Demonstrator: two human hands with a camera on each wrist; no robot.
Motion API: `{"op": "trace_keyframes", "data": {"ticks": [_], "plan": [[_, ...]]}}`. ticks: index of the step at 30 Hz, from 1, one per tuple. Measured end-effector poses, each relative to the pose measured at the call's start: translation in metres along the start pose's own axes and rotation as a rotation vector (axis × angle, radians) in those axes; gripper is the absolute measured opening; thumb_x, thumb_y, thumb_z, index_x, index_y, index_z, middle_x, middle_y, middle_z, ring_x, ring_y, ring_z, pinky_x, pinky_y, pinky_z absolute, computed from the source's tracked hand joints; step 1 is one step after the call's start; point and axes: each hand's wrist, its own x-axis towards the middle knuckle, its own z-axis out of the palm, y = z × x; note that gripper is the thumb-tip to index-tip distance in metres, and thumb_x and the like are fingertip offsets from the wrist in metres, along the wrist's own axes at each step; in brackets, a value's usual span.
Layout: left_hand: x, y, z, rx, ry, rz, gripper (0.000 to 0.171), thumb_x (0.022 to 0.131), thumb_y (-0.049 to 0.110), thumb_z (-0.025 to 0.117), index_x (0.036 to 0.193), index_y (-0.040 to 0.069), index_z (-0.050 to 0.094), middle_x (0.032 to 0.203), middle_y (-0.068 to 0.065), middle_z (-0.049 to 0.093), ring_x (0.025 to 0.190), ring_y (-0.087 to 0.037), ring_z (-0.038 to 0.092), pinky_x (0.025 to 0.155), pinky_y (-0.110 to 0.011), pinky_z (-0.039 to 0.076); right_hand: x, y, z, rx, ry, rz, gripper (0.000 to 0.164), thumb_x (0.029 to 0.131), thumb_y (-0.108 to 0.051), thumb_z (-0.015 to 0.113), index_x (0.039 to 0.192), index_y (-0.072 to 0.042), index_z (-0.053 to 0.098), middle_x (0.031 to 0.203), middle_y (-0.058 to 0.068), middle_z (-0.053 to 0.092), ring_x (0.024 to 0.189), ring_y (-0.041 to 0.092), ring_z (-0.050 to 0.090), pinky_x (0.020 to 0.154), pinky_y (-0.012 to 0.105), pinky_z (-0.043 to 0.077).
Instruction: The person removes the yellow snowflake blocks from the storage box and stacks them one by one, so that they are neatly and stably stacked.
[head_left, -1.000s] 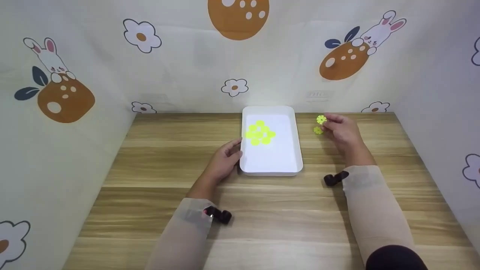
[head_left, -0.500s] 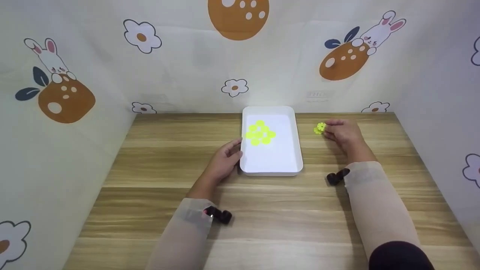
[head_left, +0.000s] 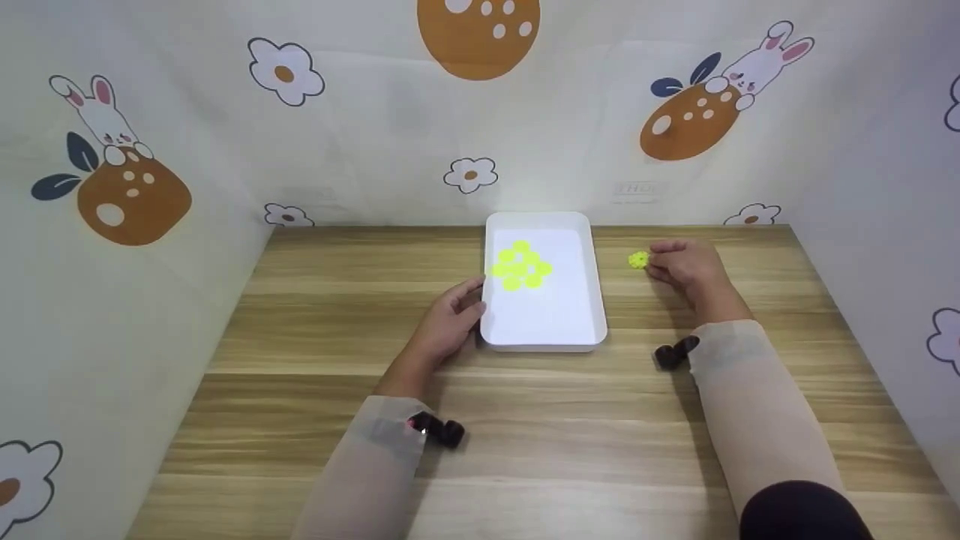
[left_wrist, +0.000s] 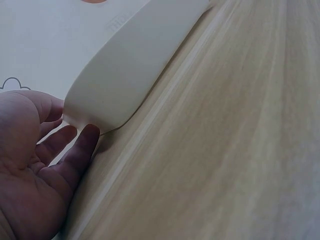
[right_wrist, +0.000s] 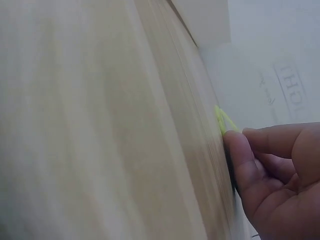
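In the head view a white tray (head_left: pixel 546 315) holds several bright yellow flower-shaped discs (head_left: pixel 520 266). My left hand (head_left: pixel 448 321) touches the tray's left side; in the left wrist view its thumb (left_wrist: pixel 86 142) and fingers reach the outer wall near a corner, without curling round it. Right of the tray, my right hand (head_left: pixel 686 268) pinches a yellow snowflake disc (head_left: pixel 639 259) between thumb and fingers, close over the table. The right wrist view shows this disc (right_wrist: pixel 230 121) tilted at the fingertips, meeting a second yellow piece that lies flat beneath it.
The wood-grain table (head_left: pixel 570 427) runs back to a patterned cloth wall (head_left: pixel 375 135), with more cloth at both sides. A small black camera sits on each wrist, the left one (head_left: pixel 442 431) low over the table.
My right hand has come down with the yellow snowflake disc, bringing it from above onto the other yellow disc on the table. The left hand and tray keep their places.
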Motion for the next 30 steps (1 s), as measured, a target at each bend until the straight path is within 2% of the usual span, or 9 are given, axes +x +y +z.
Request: {"op": "trace_keyframes", "data": {"ticks": [10, 17, 21, 24, 27, 30], "plan": [[0.001, 0.0, 0.0, 0.023, 0.015, -0.013, 0.053, 0.108, 0.013, 0.061, 0.16, 0.014, 0.051, 0.166, -0.009, 0.051, 0.153, -0.029, 0.051, 0.125, -0.045, 0.047, -0.003, -0.002, -0.004, -0.004, 0.009, 0.019, 0.045, 0.102, -0.004, 0.069, 0.147, 0.001, 0.061, 0.126, 0.006, 0.071, 0.091, 0.004, 0.077, 0.096, 0.023, 0.064], [0.001, 0.0, -0.001, 0.032, 0.01, -0.006, 0.053, 0.108, 0.013, 0.06, 0.16, 0.014, 0.051, 0.166, -0.009, 0.051, 0.152, -0.029, 0.052, 0.126, -0.045, 0.046, -0.006, -0.002, -0.002, 0.007, 0.018, -0.01, 0.046, 0.102, -0.005, 0.07, 0.146, 0.003, 0.061, 0.122, 0.005, 0.075, 0.091, 0.004, 0.077, 0.095, 0.025, 0.064], [0.0, 0.0, -0.002, 0.0, -0.017, 0.012, 0.054, 0.108, 0.01, 0.059, 0.161, 0.012, 0.048, 0.168, -0.01, 0.049, 0.153, -0.03, 0.051, 0.124, -0.046, 0.048, -0.012, -0.007, 0.002, 0.012, 0.019, -0.026, 0.047, 0.103, -0.007, 0.069, 0.148, 0.002, 0.059, 0.128, 0.009, 0.071, 0.097, 0.008, 0.074, 0.098, 0.028, 0.064], [0.0, 0.0, -0.002, -0.008, -0.024, 0.019, 0.055, 0.108, 0.01, 0.059, 0.162, 0.011, 0.048, 0.168, -0.011, 0.048, 0.153, -0.031, 0.05, 0.123, -0.046, 0.049, -0.017, -0.015, 0.007, 0.001, -0.009, -0.038, 0.049, 0.104, -0.012, 0.069, 0.15, 0.0, 0.057, 0.134, 0.011, 0.066, 0.104, 0.014, 0.071, 0.104, 0.035, 0.063], [0.0, 0.0, -0.002, 0.005, -0.018, 0.019, 0.054, 0.108, 0.01, 0.06, 0.161, 0.011, 0.048, 0.168, -0.011, 0.049, 0.153, -0.03, 0.05, 0.124, -0.046, 0.048, -0.023, -0.023, 0.013, -0.079, -0.038, -0.085, 0.047, 0.105, -0.019, 0.069, 0.147, -0.002, 0.059, 0.133, 0.012, 0.066, 0.105, 0.017, 0.071, 0.106, 0.039, 0.062], [0.0, 0.0, -0.001, 0.013, -0.008, 0.012, 0.054, 0.108, 0.011, 0.061, 0.161, 0.013, 0.049, 0.167, -0.01, 0.05, 0.153, -0.03, 0.05, 0.124, -0.046, 0.048, -0.029, -0.032, 0.021, -0.139, -0.077, -0.17, 0.044, 0.105, -0.024, 0.069, 0.142, -0.002, 0.063, 0.122, 0.008, 0.071, 0.103, 0.018, 0.074, 0.1, 0.035, 0.065]]}}
